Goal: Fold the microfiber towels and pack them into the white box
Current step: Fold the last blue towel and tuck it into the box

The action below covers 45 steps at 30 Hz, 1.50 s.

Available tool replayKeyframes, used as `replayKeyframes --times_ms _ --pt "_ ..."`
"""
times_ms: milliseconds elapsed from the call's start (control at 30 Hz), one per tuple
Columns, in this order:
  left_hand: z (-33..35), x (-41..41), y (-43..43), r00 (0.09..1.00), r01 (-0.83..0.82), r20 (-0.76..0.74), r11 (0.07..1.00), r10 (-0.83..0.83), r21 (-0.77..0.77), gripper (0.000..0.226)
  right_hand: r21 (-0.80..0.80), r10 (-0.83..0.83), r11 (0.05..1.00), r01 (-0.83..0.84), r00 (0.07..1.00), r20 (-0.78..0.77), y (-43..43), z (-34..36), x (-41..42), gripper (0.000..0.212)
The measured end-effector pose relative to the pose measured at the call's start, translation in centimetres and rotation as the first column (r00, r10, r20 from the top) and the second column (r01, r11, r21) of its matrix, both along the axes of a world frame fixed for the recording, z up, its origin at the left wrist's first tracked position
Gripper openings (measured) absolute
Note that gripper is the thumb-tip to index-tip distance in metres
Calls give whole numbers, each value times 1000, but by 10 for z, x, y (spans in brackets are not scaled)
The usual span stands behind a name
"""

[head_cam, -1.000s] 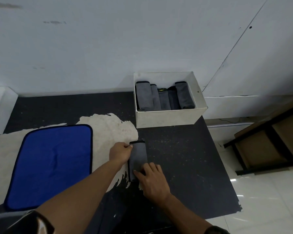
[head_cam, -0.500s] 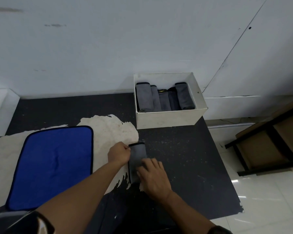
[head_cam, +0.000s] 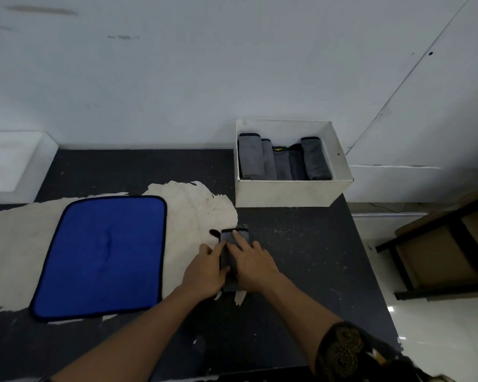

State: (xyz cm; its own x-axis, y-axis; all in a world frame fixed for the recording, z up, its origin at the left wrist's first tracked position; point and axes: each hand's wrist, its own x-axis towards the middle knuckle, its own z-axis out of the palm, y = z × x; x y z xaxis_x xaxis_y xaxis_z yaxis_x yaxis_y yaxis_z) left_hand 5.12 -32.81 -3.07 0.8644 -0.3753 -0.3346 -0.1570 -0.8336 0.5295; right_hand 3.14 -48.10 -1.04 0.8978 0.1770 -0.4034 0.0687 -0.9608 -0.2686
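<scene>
The right hand [head_cam: 253, 264] lies flat on a folded grey towel [head_cam: 228, 239], its fingers straight and pressing down, so its grip is wide and holds nothing. The left hand [head_cam: 206, 268] rests against the towel's left edge with its forefinger and thumb stretched onto the cloth, a loose grip that presses rather than pinches. The towel lies lengthwise on the dark counter [head_cam: 301, 257], at the right edge of a pale patch [head_cam: 199, 210] in the surface. Left of the hands a blue towel [head_cam: 102, 255] lies spread flat. Beyond the hands, at the far right of the counter, stands the white box [head_cam: 287, 193], with folded towels [head_cam: 282, 164] standing side by side in it.
</scene>
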Motion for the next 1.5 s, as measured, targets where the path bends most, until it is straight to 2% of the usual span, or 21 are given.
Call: replayKeyframes --times_ms 67,133,167,200,267,300,333,433,500,567,667,733,800,933,1067,1200,1267,1433,1500 --pt "-4 -5 4 1000 25 -5 999 -25 43 69 50 -48 998 48 999 8 1 1 -1 78" --pt "-6 -9 6 999 46 3 994 -46 100 75 184 -254 954 238 965 70 3 -1 -6 65" --pt "-6 -11 5 998 55 6 991 -57 126 76 276 -422 879 389 904 68 3 -3 -9 57" --pt "-6 -12 6 998 63 6 987 -64 145 76 372 -579 759 534 815 11 4 -3 -11 54" --pt "-4 -14 4 997 83 -10 983 -83 162 76 526 -743 442 727 625 -240 6 -3 -12 58" --pt "-2 -15 4 996 93 -23 982 -91 166 77 544 -736 323 774 567 -370 7 -3 -10 62" --pt "0 -15 4 994 106 -37 980 -101 167 80 532 -701 275 801 546 -458 8 -2 -7 62" --pt "6 -17 4 993 114 -53 985 -108 131 83 487 -635 339 805 578 -513 10 -1 -2 37" --pt "13 -17 2 999 24 -22 999 -23 39 65 502 -634 304 810 565 -528 10 3 -1 26" --pt "21 -16 -3 993 -109 28 991 112 -81 53 549 -610 184 815 533 -587 9 10 0 28" --pt "38 -12 -15 976 -195 46 953 211 -233 60 635 -556 -33 772 514 -653 4 30 -1 30" --pt "49 -6 -26 971 -207 52 927 234 -313 60 677 -563 -109 728 516 -645 0 44 -2 30" --pt "63 1 -39 959 -197 118 907 256 -371 54 725 -575 -163 670 533 -621 -8 58 0 31" --pt "95 18 -66 920 -143 263 874 290 -464 44 826 -661 -175 536 558 -502 -29 87 12 35" --pt "117 36 -94 925 -99 271 855 268 -510 43 874 -746 -111 473 541 -388 -55 107 31 30" --pt "131 59 -120 980 -79 122 863 160 -498 52 891 -801 28 452 543 -251 -87 117 51 20" --pt "137 71 -132 990 -98 40 852 138 -515 43 874 -814 91 477 541 -211 -102 118 63 20" --pt "152 111 -164 958 -284 -207 773 200 -567 33 861 -803 129 492 561 -200 -133 123 104 26" --pt "154 130 -179 934 -351 -266 764 240 -541 31 839 -792 173 516 579 -193 -149 126 122 27"
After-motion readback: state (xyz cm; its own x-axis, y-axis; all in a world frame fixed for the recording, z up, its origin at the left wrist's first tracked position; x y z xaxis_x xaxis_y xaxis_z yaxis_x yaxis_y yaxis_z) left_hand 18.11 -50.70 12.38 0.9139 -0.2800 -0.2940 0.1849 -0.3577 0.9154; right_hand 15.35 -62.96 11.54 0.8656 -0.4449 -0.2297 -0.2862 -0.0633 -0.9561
